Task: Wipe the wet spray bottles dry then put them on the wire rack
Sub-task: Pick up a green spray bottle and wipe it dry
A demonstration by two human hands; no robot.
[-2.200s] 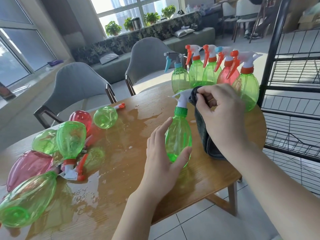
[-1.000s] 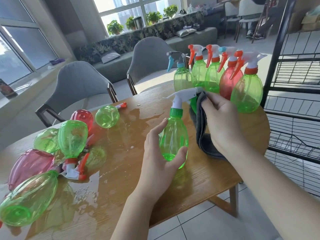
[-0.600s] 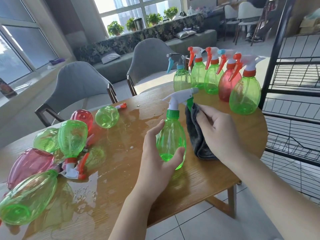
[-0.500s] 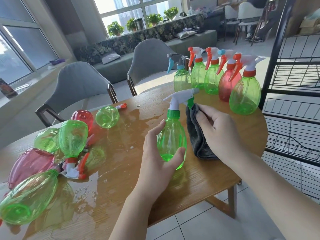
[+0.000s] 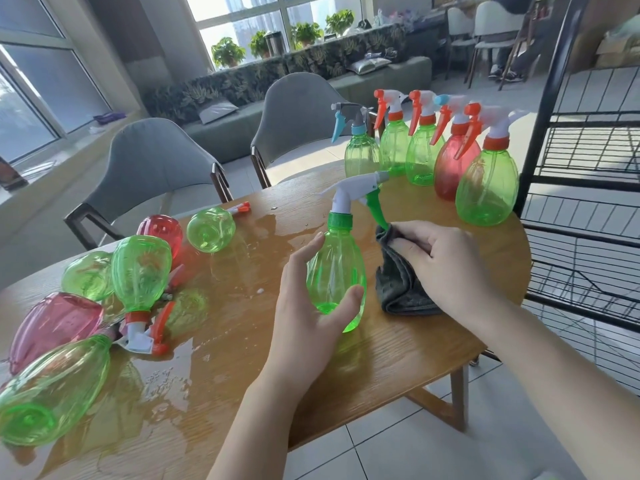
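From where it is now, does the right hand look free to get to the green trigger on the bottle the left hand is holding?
Probably yes. The right hand, gripping the grey cloth, sits just below the green trigger, with nothing between them. The left hand holds the bottle low on its body, clear of the trigger.

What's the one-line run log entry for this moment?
step: wiping | left hand: holds green spray bottle upright | right hand: grips grey cloth at trigger | wire rack: empty
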